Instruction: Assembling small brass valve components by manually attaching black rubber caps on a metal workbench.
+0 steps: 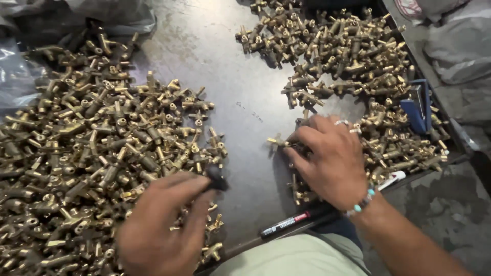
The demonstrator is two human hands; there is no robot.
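Sorting small brass valve fittings, we pinch a small black piece [217, 180] in our blurred left hand [158, 225] at seven o'clock; our right hand [330, 158] grips a fitting [279, 141] from the three o'clock heap [358, 61]. Both heaps look large, so much seems left.

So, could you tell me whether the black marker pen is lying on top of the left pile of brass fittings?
No, the black marker pen lies at the near edge of the metal table, just below the right hand, apart from the left pile of brass fittings.
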